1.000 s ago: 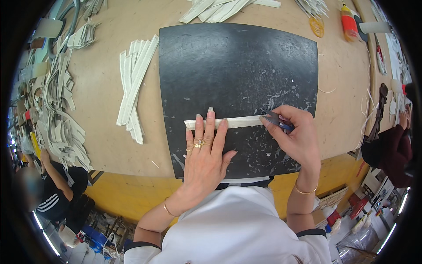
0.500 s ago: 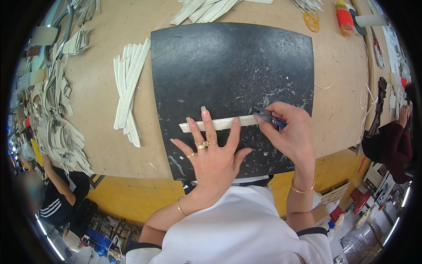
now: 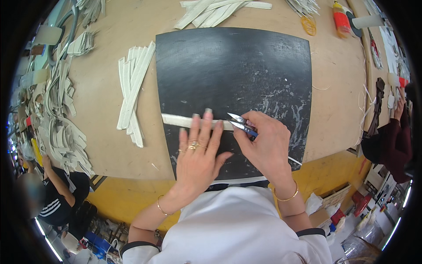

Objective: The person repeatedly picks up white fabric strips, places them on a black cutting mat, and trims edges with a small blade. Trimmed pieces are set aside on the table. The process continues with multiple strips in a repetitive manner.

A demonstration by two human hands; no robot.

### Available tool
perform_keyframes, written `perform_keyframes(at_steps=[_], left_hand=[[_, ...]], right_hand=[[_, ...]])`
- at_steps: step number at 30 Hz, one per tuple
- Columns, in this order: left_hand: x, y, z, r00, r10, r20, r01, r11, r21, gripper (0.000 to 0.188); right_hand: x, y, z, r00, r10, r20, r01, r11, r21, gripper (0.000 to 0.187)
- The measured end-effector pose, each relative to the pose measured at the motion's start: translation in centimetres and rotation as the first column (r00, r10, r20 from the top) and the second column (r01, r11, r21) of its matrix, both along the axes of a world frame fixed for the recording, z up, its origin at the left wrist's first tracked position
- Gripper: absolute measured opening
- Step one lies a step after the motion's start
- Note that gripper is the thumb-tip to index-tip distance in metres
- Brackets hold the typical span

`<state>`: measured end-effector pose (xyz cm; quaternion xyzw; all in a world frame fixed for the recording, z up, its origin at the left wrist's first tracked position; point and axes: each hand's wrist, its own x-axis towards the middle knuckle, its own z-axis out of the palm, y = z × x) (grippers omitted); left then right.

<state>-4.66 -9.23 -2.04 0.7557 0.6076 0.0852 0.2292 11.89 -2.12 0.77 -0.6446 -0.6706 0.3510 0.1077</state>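
Observation:
My left hand (image 3: 196, 154) lies flat with its fingers outstretched, pressing a narrow white strip (image 3: 176, 119) against the black board (image 3: 211, 61). Part of the strip is hidden beneath the fingers. In my right hand (image 3: 269, 145) is a pair of thread snips (image 3: 243, 125), gripped between thumb and fingers. Their blades stand apart at the strip's right part, just beside my left fingertips. A thin white sliver (image 3: 295, 161) shows on the board below my right wrist.
Left of the board lies a small stack of white strips (image 3: 132, 97); more strips (image 3: 215, 13) lie at the far edge. Many pale cut pieces (image 3: 68, 136) cover the table's left side. A red-and-yellow bottle (image 3: 341, 20) stands far right. Other people sit at both sides.
Both hands and the strip have shifted left across the board. The snips now reach nearer my left fingers, with their blades more plainly spread. A thin white sliver now shows at the board's lower right.

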Motion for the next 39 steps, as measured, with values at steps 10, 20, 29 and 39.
perform_keyframes(at_steps=[10,20,29,39], left_hand=[[0.9,-0.8,-1.1,0.994,0.036,0.101,-0.038,0.999,0.027,0.077],[1.0,-0.4,-0.4,0.995,0.035,0.090,-0.033,0.999,-0.027,0.077],[2.3,-0.3,0.3,0.996,0.077,0.052,-0.072,0.993,-0.093,0.076],[5.7,0.0,1.1,0.983,0.145,-0.109,-0.155,0.983,-0.095,0.072]], right_hand=[[0.1,0.4,1.4,0.989,0.068,-0.130,-0.070,0.997,-0.012,0.015],[4.3,1.5,0.7,0.996,-0.078,-0.049,0.069,0.982,-0.173,0.019],[4.4,1.2,0.4,0.997,-0.068,-0.026,0.064,0.990,-0.129,0.020],[3.8,1.5,0.5,0.997,-0.075,-0.008,0.074,0.992,-0.100,0.020]])
